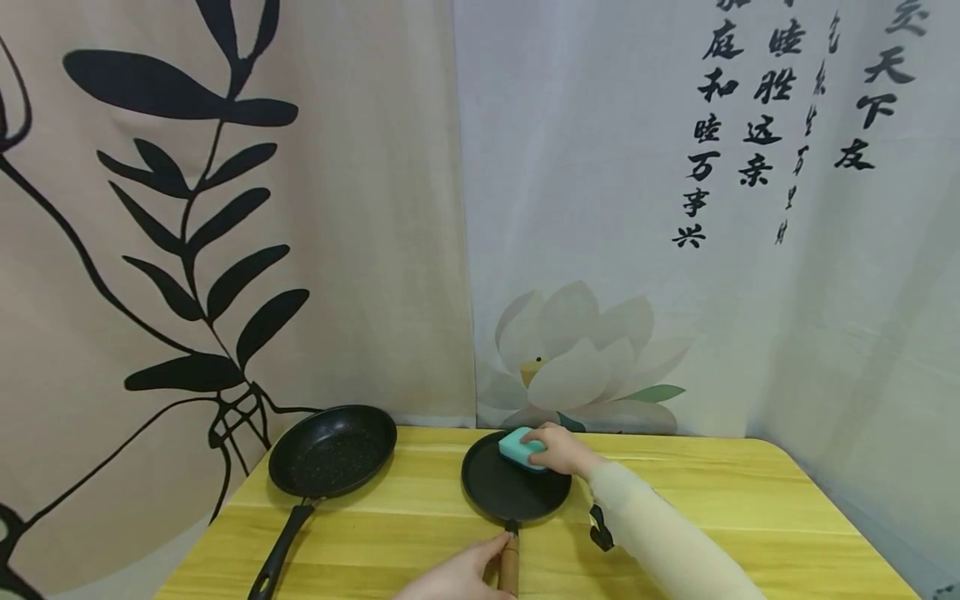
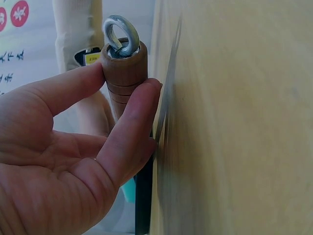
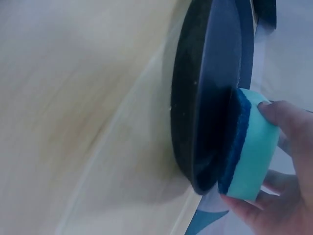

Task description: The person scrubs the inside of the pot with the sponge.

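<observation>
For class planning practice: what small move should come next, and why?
Probably, the right hand should slide the blocky teal-and-blue sponge across the round black pan: the sponge's blue side faces the pan, and the left hand holds its brown wooden handle.

The person wore a long, cream sleeve [image 1: 667, 529] that reached down to the right hand [image 1: 561, 450]. A small black thing [image 1: 601, 529] sat by the sleeve's end. It had a yellow patch [image 2: 92, 58] with dark marks, too tiny to read. The left hand [image 1: 467, 575] was bare.
</observation>
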Action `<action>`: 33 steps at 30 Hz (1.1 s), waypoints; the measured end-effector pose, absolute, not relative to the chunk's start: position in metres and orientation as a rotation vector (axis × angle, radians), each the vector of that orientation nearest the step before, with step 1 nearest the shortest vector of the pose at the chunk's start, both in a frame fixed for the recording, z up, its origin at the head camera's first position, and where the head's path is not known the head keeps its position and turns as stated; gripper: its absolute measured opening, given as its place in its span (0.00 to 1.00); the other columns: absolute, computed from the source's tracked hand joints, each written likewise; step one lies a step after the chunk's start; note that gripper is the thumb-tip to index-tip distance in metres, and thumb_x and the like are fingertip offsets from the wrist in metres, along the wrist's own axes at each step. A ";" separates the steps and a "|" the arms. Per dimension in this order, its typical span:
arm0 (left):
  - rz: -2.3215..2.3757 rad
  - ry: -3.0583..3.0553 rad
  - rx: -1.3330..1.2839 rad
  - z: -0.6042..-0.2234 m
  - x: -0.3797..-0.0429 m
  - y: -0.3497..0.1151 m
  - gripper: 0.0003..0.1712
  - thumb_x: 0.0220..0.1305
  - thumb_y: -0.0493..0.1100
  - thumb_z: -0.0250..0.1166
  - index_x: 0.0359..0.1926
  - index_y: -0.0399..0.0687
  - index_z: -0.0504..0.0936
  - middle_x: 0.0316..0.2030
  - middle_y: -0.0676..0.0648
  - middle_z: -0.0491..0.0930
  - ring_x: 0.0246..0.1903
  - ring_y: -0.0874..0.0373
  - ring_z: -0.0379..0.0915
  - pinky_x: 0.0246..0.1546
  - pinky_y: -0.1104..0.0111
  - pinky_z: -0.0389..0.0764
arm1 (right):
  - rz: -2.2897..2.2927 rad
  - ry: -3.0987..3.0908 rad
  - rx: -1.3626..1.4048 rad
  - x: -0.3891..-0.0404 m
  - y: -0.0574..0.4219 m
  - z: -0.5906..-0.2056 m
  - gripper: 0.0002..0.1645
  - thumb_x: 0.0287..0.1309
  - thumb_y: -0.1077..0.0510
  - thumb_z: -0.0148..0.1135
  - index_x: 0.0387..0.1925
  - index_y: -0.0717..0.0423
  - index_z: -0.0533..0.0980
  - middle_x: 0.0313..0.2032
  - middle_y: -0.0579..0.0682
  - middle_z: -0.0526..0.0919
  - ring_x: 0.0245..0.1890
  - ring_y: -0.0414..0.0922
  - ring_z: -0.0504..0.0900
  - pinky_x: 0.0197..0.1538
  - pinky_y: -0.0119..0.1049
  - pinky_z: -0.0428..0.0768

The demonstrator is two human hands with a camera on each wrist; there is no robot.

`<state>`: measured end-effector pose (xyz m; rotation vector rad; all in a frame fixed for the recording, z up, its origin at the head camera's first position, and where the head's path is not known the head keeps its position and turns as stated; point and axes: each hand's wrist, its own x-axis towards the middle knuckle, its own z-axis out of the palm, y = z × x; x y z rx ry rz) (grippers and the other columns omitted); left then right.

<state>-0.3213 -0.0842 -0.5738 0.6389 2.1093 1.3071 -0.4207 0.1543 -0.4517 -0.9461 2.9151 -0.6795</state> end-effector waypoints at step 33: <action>1.342 2.109 0.581 -0.572 -0.319 -0.083 0.56 0.48 0.58 0.77 0.72 0.44 0.60 0.67 0.40 0.63 0.65 0.41 0.58 0.60 0.40 0.61 | -0.687 2.872 -0.924 -0.401 0.183 -0.447 0.22 0.55 0.55 0.66 0.53 0.54 0.80 0.52 0.52 0.81 0.49 0.49 0.78 0.49 0.47 0.76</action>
